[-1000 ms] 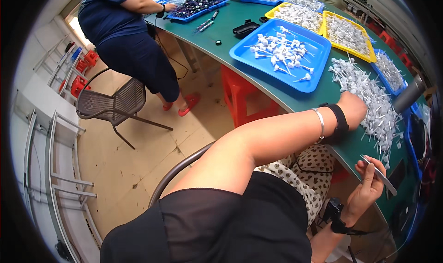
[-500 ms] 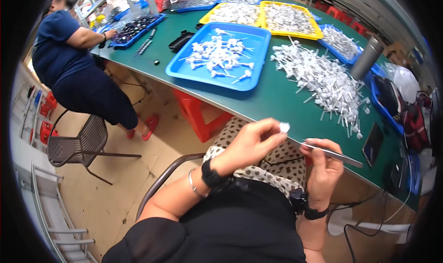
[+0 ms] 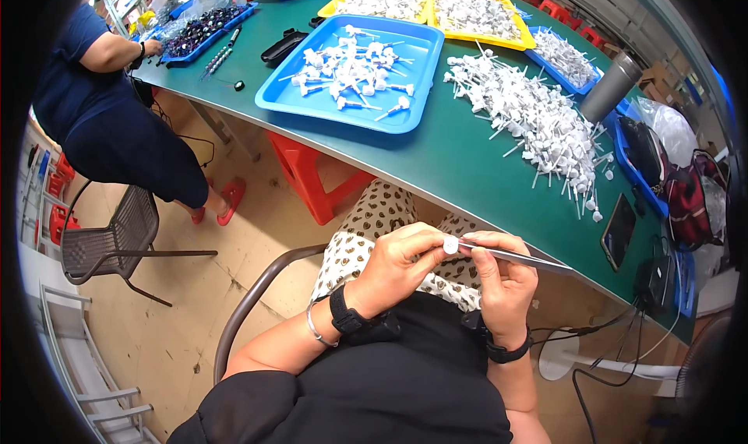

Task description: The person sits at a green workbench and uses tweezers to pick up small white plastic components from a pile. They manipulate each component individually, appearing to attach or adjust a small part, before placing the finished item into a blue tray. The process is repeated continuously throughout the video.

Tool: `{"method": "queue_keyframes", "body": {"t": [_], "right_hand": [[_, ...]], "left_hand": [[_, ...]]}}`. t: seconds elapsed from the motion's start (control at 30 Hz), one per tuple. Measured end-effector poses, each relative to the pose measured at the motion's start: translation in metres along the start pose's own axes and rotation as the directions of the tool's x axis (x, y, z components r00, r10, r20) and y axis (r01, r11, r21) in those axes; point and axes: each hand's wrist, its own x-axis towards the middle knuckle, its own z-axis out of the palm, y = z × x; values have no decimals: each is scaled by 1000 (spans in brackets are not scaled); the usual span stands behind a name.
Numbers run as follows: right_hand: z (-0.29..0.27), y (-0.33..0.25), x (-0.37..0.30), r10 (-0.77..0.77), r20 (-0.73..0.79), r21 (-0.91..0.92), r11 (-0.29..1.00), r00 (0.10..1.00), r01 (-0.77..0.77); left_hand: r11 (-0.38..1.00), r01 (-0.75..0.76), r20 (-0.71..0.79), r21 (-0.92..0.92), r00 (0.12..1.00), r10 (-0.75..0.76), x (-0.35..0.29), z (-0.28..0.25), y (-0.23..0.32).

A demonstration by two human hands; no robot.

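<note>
Between the thumb and fingers of my left hand (image 3: pixel 396 266) is a small white plastic piece (image 3: pixel 451 244) with a rounded head. My right hand (image 3: pixel 505 288) grips a pair of metal tweezers (image 3: pixel 539 262), their narrow end pointing left and meeting the white piece. Both hands are close together over my lap, just in front of the table edge. Beyond them a pile of white stemmed pieces (image 3: pixel 538 125) lies loose on the green table (image 3: pixel 374 154). More such pieces lie in a blue tray (image 3: pixel 269 95) to the left of the pile.
Yellow trays (image 3: pixel 523 45) of white parts stand at the back. A grey cylinder (image 3: pixel 612 87), a phone (image 3: pixel 618 232) and a bag (image 3: pixel 693 199) are on the right. At far left a person (image 3: pixel 105 117) stands by a tray of dark parts (image 3: pixel 204 35); a chair (image 3: pixel 128 230) is behind.
My hands have come together, bringing the tweezers' tip to the white piece; before, a gap lay between them. The whole view has shifted, so the table sits higher and further left.
</note>
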Motion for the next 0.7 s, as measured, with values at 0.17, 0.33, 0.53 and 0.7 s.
{"method": "queue_keyframes", "body": {"t": [0.17, 0.33, 0.53, 0.7], "right_hand": [[4, 2, 0, -17, -41, -12, 1000, 999, 17], [8, 4, 1, -16, -74, -21, 1000, 997, 14], [7, 4, 1, -21, -73, -114, 993, 997, 13], [2, 0, 0, 36, 3, -170, 985, 999, -35]], "left_hand": [[1000, -13, -29, 21, 999, 13, 1, 1, 3], [994, -43, -33, 104, 998, 47, 1, 0, 3], [987, -59, -27, 148, 998, 64, 0, 1, 2], [987, -53, -11, 149, 998, 55, 0, 0, 4]]}}
